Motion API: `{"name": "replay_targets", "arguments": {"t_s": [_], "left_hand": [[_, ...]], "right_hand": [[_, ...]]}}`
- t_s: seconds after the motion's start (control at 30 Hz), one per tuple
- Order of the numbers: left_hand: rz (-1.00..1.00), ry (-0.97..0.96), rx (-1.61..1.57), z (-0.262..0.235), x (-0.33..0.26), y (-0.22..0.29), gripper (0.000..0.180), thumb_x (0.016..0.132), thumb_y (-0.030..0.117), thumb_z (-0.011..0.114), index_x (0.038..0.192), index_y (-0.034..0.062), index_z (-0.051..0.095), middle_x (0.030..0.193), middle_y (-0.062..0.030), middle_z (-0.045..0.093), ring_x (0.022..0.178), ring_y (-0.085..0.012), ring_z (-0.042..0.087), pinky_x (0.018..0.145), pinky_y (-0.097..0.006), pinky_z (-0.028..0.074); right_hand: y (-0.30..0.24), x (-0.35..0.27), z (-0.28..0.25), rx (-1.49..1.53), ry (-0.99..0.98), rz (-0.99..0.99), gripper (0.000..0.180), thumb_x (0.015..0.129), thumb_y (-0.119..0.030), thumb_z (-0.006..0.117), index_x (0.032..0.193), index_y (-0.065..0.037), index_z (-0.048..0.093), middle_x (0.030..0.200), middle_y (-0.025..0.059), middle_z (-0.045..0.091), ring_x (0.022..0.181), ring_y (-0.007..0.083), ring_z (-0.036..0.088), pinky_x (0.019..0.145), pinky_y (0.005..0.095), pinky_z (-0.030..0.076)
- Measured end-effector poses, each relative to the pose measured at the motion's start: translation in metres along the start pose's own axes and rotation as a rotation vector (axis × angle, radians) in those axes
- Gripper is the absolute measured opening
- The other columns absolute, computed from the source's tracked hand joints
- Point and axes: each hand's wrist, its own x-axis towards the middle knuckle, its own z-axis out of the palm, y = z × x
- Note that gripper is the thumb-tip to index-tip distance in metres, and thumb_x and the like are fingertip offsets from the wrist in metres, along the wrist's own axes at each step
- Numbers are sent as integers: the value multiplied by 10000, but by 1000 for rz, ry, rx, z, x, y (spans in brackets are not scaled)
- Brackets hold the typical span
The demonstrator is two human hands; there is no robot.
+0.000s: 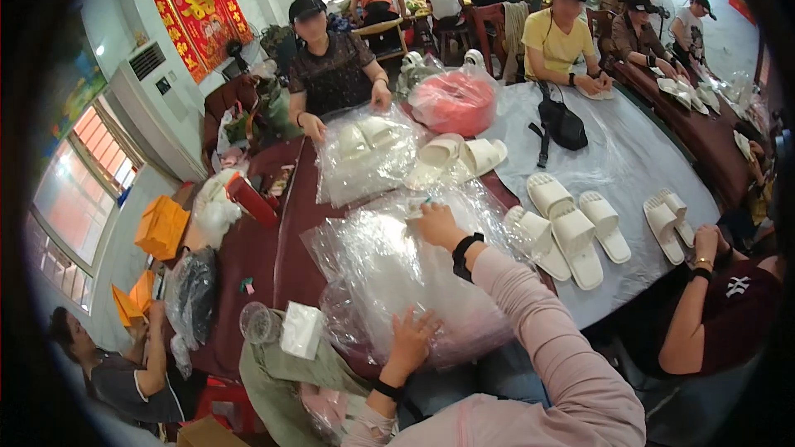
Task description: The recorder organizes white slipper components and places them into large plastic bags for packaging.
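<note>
A thick stack of clear plastic bags [373, 252] lies on the table in front of me. My left hand [411, 338] rests flat on the near part of the stack, its fingers spread. At the far edge of the stack, my right hand [439, 225] has its fingers drawn together by a small white and green item, too small to make out. Just beyond lies a pair of cream slippers [455, 159]. To the right, several more cream slippers [571, 232] lie on a plastic sheet, beside the bags.
Across the table a person [331, 66] handles a bagged pair of slippers [368, 139]. A wrapped red roll [455, 103] and a black pouch [561, 120] lie farther back. A red cup [251, 200], tissue pack [302, 329] and clear plastic cup [260, 323] are to the left. Other people work around.
</note>
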Motion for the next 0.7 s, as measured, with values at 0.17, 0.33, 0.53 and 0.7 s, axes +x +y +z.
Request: {"name": "replay_targets", "arguments": {"t_s": [0.17, 0.33, 0.53, 0.7], "left_hand": [[13, 50, -8, 9, -3, 1, 402, 750, 126, 594, 1138, 233, 611, 1305, -11, 488, 1224, -379, 391, 941, -653, 262], [41, 45, -4, 5, 4, 1, 420, 734, 88, 575, 1127, 230, 618, 1296, -18, 494, 1216, -377, 395, 933, -634, 267], [5, 7, -60, -2, -2, -5, 453, 698, 93, 611, 1122, 251, 617, 1266, -22, 509, 1213, -384, 384, 931, -641, 262], [70, -8, -172, -1, 8, -20, 433, 700, 131, 630, 1118, 244, 616, 1272, -20, 510, 1208, -388, 384, 928, -649, 264]], "right_hand": [[1, 7, 26, -141, 138, 170, 206, 737, -173, 575, 883, -87, 693, 1228, 91, 493, 1116, 309, 458, 800, 495, 435], [17, 14, 28, -264, 139, 249, 279, 828, -216, 504, 1014, -127, 691, 1373, 61, 411, 1251, 300, 370, 967, 543, 314], [18, 9, 27, -153, 34, 265, 360, 814, -320, 556, 1100, -126, 656, 1473, 42, 273, 1341, 302, 260, 1070, 555, 175], [34, -17, 12, -199, -40, 290, 475, 789, -386, 611, 1212, -172, 577, 1475, 88, 253, 1337, 301, 270, 1068, 541, 200]]}}
